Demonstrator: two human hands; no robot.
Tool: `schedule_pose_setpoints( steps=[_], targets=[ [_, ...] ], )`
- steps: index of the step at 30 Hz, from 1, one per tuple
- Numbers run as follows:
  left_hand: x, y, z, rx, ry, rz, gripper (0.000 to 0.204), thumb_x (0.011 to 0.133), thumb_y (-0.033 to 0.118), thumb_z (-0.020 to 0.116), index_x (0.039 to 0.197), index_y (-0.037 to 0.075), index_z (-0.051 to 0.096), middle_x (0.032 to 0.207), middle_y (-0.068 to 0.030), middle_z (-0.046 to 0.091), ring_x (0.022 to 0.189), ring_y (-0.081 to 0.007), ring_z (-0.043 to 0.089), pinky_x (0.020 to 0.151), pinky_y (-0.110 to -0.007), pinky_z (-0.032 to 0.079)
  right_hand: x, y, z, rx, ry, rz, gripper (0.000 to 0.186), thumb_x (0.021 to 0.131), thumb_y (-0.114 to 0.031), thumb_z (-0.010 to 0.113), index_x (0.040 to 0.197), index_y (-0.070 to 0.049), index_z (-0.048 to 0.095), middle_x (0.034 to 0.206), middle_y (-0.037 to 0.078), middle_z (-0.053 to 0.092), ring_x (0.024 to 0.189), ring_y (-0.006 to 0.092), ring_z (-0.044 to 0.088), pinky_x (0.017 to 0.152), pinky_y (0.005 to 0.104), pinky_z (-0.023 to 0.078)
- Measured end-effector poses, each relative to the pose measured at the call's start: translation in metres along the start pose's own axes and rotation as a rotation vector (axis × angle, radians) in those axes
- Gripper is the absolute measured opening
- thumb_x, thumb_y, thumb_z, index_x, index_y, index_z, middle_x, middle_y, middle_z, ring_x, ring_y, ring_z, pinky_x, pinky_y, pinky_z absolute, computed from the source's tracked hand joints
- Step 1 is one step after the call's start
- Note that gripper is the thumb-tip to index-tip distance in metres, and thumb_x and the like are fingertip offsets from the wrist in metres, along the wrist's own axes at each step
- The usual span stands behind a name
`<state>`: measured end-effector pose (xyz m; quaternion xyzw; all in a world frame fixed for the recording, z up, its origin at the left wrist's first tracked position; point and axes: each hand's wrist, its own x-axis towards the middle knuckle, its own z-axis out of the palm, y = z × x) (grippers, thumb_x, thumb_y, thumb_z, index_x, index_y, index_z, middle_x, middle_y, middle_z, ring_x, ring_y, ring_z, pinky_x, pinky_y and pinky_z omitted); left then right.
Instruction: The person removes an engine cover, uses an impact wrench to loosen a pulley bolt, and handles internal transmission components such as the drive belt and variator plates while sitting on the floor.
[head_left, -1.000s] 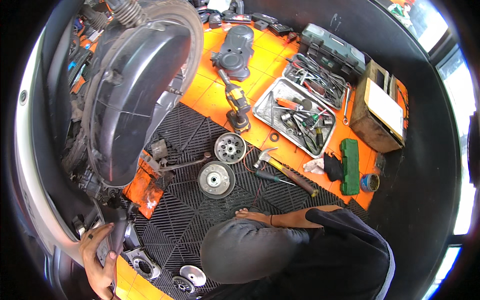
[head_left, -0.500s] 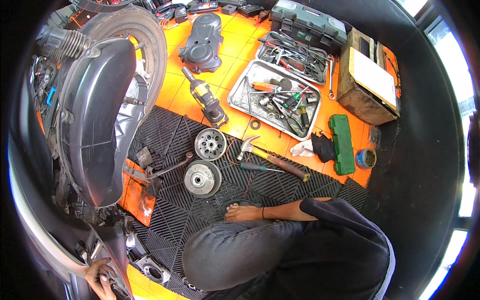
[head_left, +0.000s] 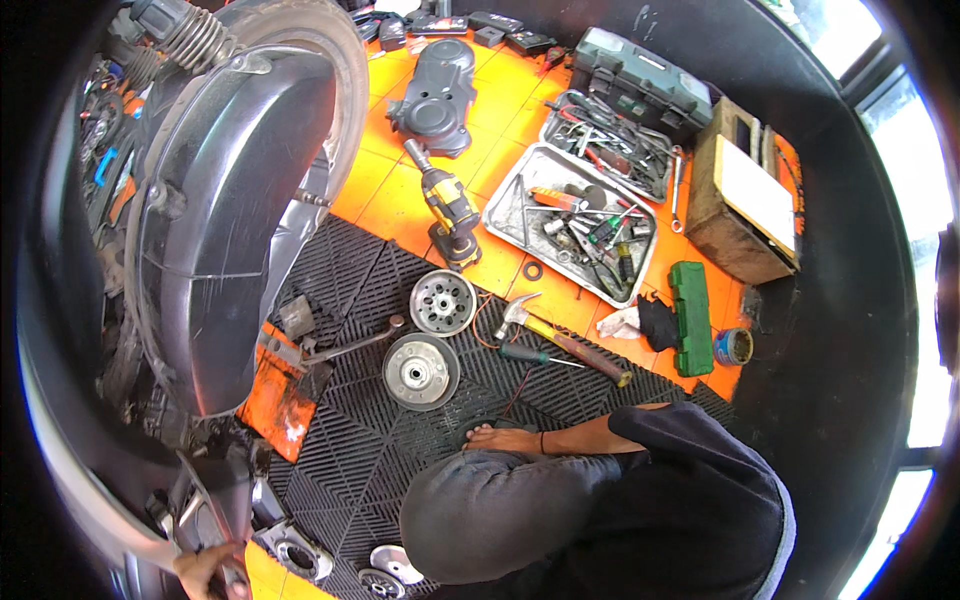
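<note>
My left hand (head_left: pixel 208 571) is at the bottom left, against the lower end of a dark scooter body panel (head_left: pixel 215 505). Its fingers are curled, and what lies inside them is partly cut off by the frame's edge. My right hand (head_left: pixel 502 438) rests low beyond my bent knee, fingers stretched out over a dark shape I cannot make out. Farther off on the mat lie a clutch drum (head_left: pixel 443 303) with holes and a round metal clutch pulley (head_left: pixel 420 371). A claw hammer (head_left: pixel 570 345) and a green-handled screwdriver (head_left: pixel 525 354) lie to the right of them.
The scooter's rear fender (head_left: pixel 225 220) and wheel fill the left. An impact wrench (head_left: pixel 447 210), a black engine cover (head_left: pixel 437 98), a metal tool tray (head_left: pixel 570 222), a green case (head_left: pixel 691 315) and a wooden box (head_left: pixel 730 225) stand on orange tiles. Metal parts (head_left: pixel 297 552) lie near my knee.
The view has shifted, so most floor things sit farther right and lower. Round metal parts beside my knee show more fully. My left hand sits lower along the panel, its fingers more curled.
</note>
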<state>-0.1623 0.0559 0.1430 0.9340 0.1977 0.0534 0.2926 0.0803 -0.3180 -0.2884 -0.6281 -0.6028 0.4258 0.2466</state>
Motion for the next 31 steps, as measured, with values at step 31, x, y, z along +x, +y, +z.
schedule_pose_setpoints(
  steps=[31],
  targets=[
    [-0.292, 0.276, -0.01, -0.76, 0.27, -1.199, 0.044, 0.092, 0.033, 0.067, 0.117, -0.004, 0.066, 0.103, -0.0208, 0.073, 0.099, -0.0274, 0.071, 0.088, -0.037, 0.054, -0.12, -0.444, -0.356, 0.019, 0.194, 0.568, 0.054, 0.083, -0.026, 0.066, 0.122, 0.011, 0.056, 0.123, 0.032, 0.059, 0.12, 0.045, 0.055, 0.105, 0.0467, 0.043]
  ],
)
